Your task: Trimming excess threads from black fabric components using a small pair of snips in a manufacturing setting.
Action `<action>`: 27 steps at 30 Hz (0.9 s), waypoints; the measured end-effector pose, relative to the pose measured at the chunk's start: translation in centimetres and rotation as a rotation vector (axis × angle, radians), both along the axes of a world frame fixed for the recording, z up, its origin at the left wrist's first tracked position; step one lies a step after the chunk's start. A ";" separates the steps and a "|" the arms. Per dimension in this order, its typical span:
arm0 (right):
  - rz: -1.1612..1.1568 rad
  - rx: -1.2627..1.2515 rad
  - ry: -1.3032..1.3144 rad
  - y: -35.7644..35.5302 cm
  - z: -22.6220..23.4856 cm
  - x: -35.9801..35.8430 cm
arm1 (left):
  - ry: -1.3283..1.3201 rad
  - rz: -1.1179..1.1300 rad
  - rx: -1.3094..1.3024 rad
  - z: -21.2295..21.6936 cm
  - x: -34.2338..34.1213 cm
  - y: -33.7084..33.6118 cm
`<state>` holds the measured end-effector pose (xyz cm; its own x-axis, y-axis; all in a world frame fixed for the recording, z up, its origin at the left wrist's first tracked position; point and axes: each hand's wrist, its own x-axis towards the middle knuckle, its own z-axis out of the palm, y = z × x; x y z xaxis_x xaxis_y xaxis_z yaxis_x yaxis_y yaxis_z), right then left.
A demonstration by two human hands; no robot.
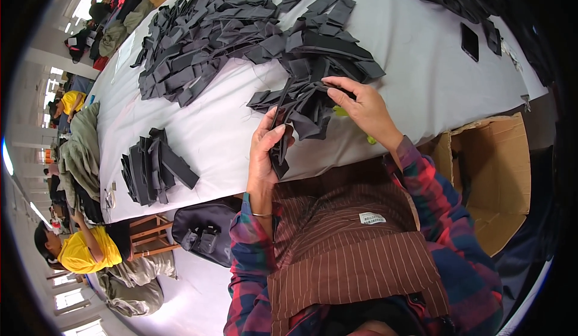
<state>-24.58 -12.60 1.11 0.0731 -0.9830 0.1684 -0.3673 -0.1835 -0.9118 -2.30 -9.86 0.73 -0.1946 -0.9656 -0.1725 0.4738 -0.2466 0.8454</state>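
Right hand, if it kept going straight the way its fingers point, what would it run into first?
The right hand points leftward over the bundle of dark fabric pieces it already touches; beyond that, probably bare grey tabletop, though depth is unclear.

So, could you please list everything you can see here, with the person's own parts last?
fabric pieces: big heap, dark grey, far on the table
stacked pieces: one pile, dark grey, left table edge
bunch of pieces: one, dark grey, between the hands
table: one, white cover
phone: one, black, right on table
cardboard box: one, brown, right of the person
bag: one, black, below the table
co-worker: one, yellow shirt, lower left
left hand: grips the bunch
right hand: on the bunch
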 end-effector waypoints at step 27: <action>-0.126 -0.128 0.503 1.2 1.8 0.3 | -0.137 0.016 -0.032 0.9 -0.3 1.3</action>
